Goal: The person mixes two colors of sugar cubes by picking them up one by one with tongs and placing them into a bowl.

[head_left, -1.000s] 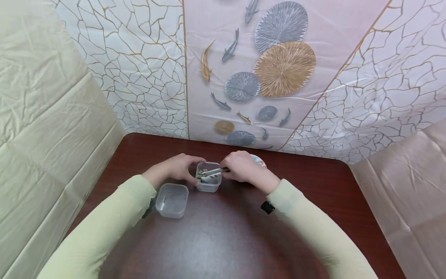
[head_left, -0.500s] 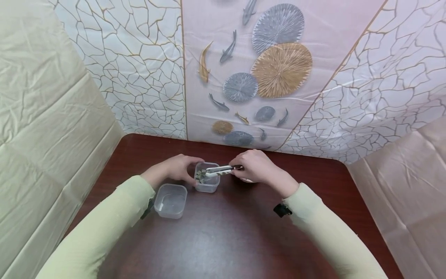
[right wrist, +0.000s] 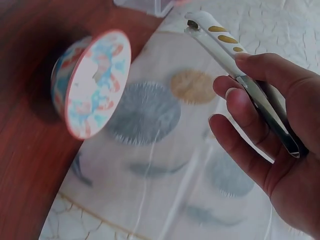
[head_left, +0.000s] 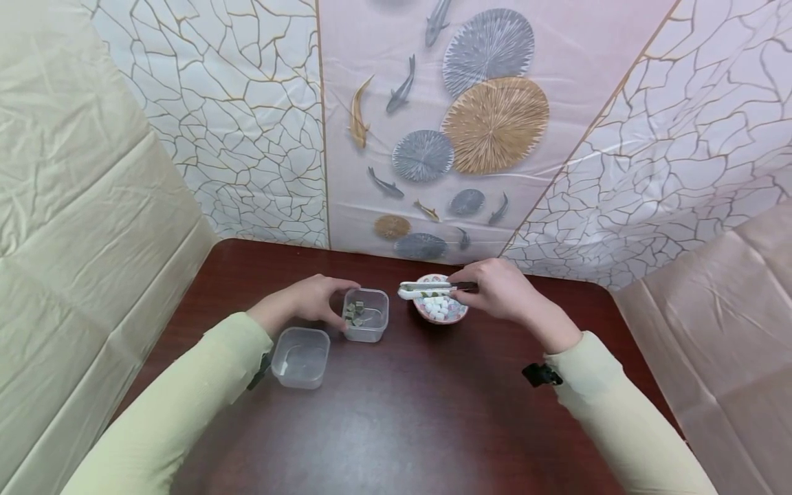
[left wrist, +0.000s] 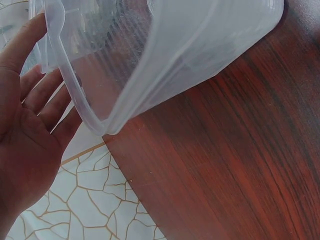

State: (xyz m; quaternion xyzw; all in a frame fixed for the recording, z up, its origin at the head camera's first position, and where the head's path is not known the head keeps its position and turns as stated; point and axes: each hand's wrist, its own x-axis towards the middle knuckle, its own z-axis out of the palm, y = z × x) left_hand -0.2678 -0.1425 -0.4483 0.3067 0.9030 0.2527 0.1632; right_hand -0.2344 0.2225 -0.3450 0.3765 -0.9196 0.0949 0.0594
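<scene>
My left hand (head_left: 312, 299) spans the left side of a clear plastic container (head_left: 374, 335), holding it between thumb and fingers. Several small dark green cubes (head_left: 355, 313) lie in its left part. In the left wrist view, another clear container (left wrist: 220, 40) partly covers the left hand (left wrist: 35, 125). My right hand (head_left: 495, 289) pinches a pair of white tongs (head_left: 417, 291) with gold marks, above a patterned bowl (head_left: 454, 317) of white cubes (head_left: 436, 309). The right wrist view shows a small dark bit between the tongs' tips; what it is, I cannot tell.
The second clear container (head_left: 301, 359) stands nearer me, left of the first, with a small white bit inside. A dark red wooden table (head_left: 396, 419) bears everything. Patterned cloth (head_left: 266, 137) hangs behind the table, and beige cloth (head_left: 93, 254) hangs at the left side.
My right hand has drawn the tongs out of the container with green cubes and moved right, over the bowl, which now shows its white cubes. The left hand keeps its place.
</scene>
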